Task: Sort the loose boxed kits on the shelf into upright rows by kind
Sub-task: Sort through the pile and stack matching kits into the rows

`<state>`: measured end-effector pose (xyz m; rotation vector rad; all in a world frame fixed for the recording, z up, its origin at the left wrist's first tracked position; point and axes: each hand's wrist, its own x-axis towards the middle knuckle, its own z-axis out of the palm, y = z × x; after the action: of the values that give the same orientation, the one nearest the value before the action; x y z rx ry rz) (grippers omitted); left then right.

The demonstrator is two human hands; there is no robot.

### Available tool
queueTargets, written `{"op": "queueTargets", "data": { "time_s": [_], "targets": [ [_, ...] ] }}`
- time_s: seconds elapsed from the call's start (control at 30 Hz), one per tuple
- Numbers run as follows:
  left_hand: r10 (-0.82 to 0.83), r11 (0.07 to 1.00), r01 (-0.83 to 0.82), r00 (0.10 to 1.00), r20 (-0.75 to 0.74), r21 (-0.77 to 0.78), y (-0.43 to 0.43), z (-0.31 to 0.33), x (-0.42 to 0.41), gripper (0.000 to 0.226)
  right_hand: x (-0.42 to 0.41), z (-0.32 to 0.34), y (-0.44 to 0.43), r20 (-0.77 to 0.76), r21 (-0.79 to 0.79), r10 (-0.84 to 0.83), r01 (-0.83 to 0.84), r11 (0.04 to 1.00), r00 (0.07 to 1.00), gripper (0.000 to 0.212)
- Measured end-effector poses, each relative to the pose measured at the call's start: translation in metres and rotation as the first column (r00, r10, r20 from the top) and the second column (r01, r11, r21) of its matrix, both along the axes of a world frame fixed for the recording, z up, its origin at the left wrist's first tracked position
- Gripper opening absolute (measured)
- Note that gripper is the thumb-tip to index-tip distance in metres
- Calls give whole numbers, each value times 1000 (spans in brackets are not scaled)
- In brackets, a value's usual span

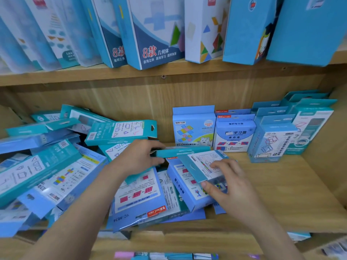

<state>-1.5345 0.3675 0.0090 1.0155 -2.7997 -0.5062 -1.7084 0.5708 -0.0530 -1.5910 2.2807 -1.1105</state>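
A jumbled heap of blue and teal boxed kits [56,166] covers the left and middle of the wooden shelf [281,194]. My left hand [139,156] grips the end of a long teal box [184,152] lying across the heap. My right hand [227,182] holds a flat teal-and-clear kit [201,166], thumb under its near edge and fingers on top. Upright kits stand in rows at the back right: a light-blue bear box [193,128], a blue box with red squares [234,134] and taller teal boxes [272,139].
The shelf's right side wall [334,147] closes the bay. Large upright boxes [155,32] fill the shelf above. More packets [165,256] show on the shelf below. Bare wood lies at the front right.
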Motion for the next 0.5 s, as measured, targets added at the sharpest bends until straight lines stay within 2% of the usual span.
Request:
{"op": "queueTargets", "data": {
  "time_s": [0.03, 0.1, 0.17, 0.23, 0.3, 0.37, 0.43, 0.5],
  "targets": [
    [-26, 999, 28, 995, 94, -24, 0, 1, -1, 42, 1, -1, 0, 0, -2, -2, 2, 1000, 1000, 53],
    [-46, 977, 85, 979, 199, -195, 1, 0, -4, 39, 1, -1, 1, 2, 9, 1, -1, 1000, 1000, 53],
    [-51, 926, 113, 983, 177, -360, 0, -2, -8, 29, 1, -1, 2, 2, 23, 7, -7, 1000, 1000, 57],
    [-70, 912, 98, 994, 84, -399, -3, 0, -11, 28, 1, -1, 3, -2, 23, 27, -26, 999, 1000, 60],
    [-55, 947, 12, 991, -124, -322, -9, 14, -14, 33, 2, -1, 5, 14, 19, 42, -42, 999, 999, 62],
    [36, 979, -113, 915, -401, -168, -11, 33, -14, 31, 1, 0, 5, 25, 21, 41, -42, 999, 999, 63],
    [191, 975, -217, 741, -644, 39, -12, 48, -11, 28, 1, 0, 5, 18, 8, 43, -43, 999, 999, 63],
    [373, 928, -210, 520, -769, 308, -13, 56, -2, 31, 2, 0, 4, 24, 2, 41, -41, 999, 999, 63]
  ]
}}
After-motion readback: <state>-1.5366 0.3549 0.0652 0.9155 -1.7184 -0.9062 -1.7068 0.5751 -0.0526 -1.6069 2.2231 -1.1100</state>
